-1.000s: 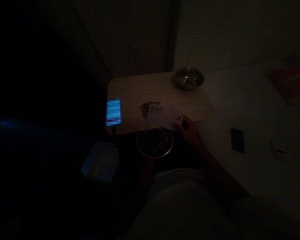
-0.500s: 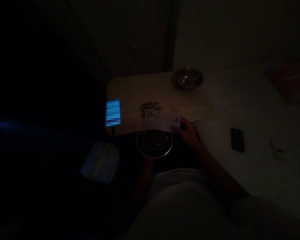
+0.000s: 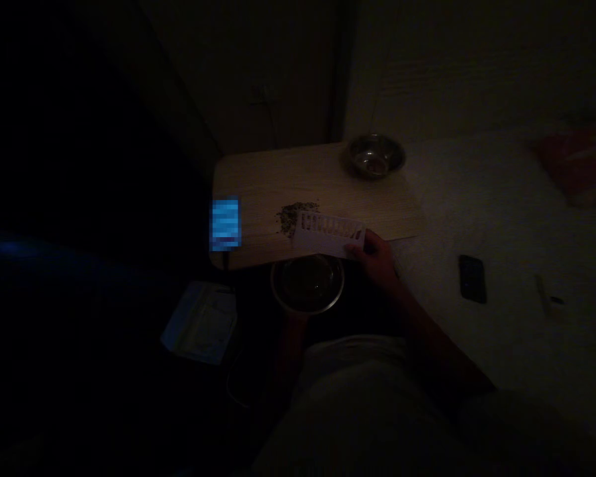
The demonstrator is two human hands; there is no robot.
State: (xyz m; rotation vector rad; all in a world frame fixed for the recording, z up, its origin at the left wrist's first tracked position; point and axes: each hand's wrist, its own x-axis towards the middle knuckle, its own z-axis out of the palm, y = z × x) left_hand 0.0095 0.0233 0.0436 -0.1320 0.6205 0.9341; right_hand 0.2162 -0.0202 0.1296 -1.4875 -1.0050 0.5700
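Observation:
In very dim light, my right hand (image 3: 379, 262) pinches the right end of a pale plastic strip (image 3: 322, 245) with a row of slots along its upper part; its exact kind is unclear. The strip is over the near part of a wooden tabletop (image 3: 258, 179), at the right side of a scattered pile of small dark bits (image 3: 292, 215). Just below the table's near edge is a metal bowl (image 3: 306, 309). My left hand (image 3: 295, 326) supports this bowl from the near side, its fingers hidden beneath.
Another metal bowl (image 3: 376, 159) stands at the table's back right. A lit, pixelated screen (image 3: 225, 225) is at the left edge. A dark phone (image 3: 472, 279) lies on the pale surface to the right. Lower left is a pale packet (image 3: 201, 324); a reddish thing (image 3: 579, 165) is far right.
My right hand has moved the slotted strip slightly right and away from me, uncovering a little more of the dark bits. The bowl and my left hand have stayed in place.

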